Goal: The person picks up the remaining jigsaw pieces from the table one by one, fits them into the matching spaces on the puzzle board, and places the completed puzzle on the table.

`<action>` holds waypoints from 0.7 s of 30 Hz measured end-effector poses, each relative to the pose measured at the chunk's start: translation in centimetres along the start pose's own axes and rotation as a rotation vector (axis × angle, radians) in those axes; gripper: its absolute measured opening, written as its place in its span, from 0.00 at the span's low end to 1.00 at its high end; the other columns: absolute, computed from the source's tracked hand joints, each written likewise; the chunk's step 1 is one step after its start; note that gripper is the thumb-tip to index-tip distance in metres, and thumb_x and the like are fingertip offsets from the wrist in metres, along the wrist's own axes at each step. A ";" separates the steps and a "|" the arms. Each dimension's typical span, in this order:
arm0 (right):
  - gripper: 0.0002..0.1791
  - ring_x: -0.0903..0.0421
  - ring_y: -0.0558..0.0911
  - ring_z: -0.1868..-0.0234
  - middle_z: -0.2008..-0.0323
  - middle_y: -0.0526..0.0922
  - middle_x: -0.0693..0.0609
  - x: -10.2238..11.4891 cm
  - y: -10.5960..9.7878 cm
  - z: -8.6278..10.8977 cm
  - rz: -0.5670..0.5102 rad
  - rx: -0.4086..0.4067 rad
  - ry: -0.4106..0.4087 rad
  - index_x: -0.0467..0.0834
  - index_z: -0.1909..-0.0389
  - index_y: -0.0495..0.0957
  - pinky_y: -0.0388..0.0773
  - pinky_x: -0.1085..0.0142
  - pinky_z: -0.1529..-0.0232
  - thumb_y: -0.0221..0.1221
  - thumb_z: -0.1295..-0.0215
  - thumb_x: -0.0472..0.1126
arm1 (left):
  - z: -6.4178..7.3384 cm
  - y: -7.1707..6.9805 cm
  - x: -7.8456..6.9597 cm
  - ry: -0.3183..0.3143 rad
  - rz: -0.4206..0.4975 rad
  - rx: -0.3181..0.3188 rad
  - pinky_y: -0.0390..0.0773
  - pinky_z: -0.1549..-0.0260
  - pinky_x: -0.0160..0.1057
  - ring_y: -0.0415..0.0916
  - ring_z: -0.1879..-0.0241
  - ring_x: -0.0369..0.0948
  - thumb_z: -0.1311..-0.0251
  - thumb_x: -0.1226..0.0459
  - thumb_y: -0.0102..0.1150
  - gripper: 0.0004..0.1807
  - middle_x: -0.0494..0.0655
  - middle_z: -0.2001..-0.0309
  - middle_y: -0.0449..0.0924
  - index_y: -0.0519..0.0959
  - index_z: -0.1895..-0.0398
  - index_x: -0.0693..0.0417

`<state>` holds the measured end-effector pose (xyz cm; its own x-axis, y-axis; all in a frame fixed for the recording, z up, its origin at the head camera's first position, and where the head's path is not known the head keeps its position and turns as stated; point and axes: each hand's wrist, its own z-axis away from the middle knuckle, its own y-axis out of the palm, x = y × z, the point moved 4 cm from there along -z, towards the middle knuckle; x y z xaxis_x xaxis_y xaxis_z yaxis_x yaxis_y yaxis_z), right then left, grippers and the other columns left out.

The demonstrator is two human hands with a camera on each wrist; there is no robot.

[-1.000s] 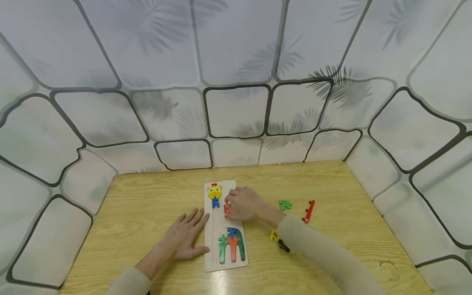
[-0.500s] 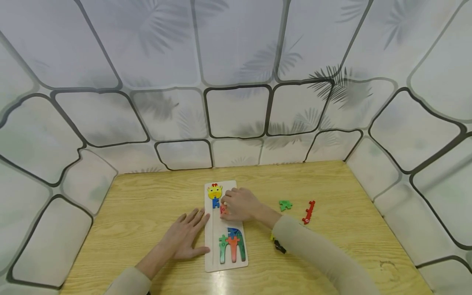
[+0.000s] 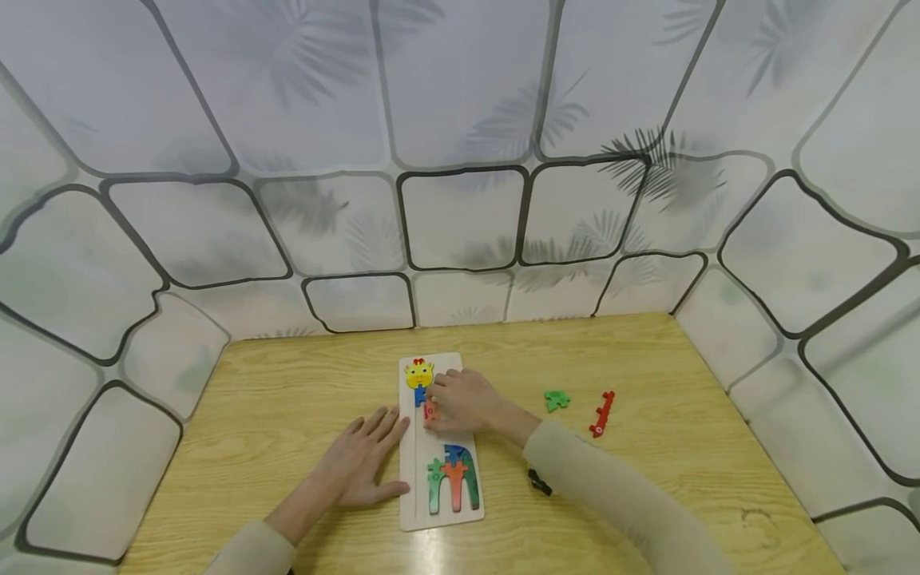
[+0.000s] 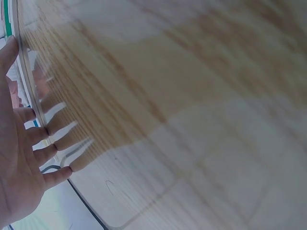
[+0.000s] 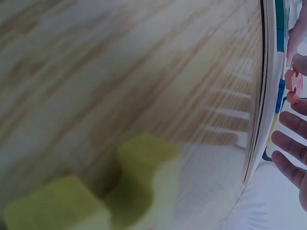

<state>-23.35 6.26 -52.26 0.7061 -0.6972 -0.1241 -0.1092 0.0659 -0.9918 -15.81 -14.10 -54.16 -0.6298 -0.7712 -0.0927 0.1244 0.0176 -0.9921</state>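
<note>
A white giraffe puzzle board lies on the table. At its top sits the yellow giraffe head, with a blue piece just below. My right hand pinches an orange puzzle piece between thumb and index finger, close over the board beside the blue piece. In the right wrist view that orange piece shows between the fingertips, the other fingers extended. Fingers spread, my left hand rests at the board's left edge. Blue, green and orange body and leg pieces fill the board's lower right.
Right of the board lie a green piece and a long red piece. A yellow piece looms close in the right wrist view; my right sleeve hides it from the head view. Patterned fabric walls border the wooden table.
My right hand has shifted a little left with the orange piece, bringing it closer to the blue piece. Its sleeve now covers the yellow piece. The left hand has stayed put.
</note>
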 end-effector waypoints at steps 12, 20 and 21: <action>0.30 0.58 0.85 0.49 0.46 0.87 0.57 0.4 0.8 -0.4 -0.053 -0.012 0.016 0.55 0.43 0.85 0.85 0.64 0.51 0.56 0.30 0.73 | 0.1 0.1 -0.1 0.007 0.001 -0.005 0.69 0.26 0.64 0.59 0.18 0.59 0.36 0.24 0.48 0.57 0.58 0.17 0.59 0.57 0.16 0.52; 0.29 0.59 0.85 0.51 0.48 0.86 0.58 0.4 0.7 -0.3 -0.030 -0.045 -0.006 0.56 0.45 0.85 0.85 0.65 0.53 0.55 0.29 0.73 | 0.0 0.1 -0.1 -0.003 -0.012 -0.002 0.68 0.25 0.64 0.59 0.18 0.58 0.37 0.24 0.46 0.57 0.58 0.17 0.59 0.57 0.15 0.52; 0.29 0.59 0.85 0.51 0.47 0.86 0.58 0.4 0.7 -0.3 -0.027 -0.044 -0.008 0.56 0.45 0.85 0.84 0.65 0.53 0.55 0.29 0.73 | 0.0 0.1 -0.1 -0.002 -0.014 -0.001 0.68 0.25 0.64 0.59 0.18 0.58 0.37 0.24 0.46 0.57 0.58 0.17 0.59 0.57 0.15 0.52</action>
<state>-23.35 5.75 -53.00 0.7149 -0.6924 -0.0974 -0.1204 0.0154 -0.9926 -15.75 -14.05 -54.24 -0.6296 -0.7729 -0.0786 0.1147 0.0077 -0.9934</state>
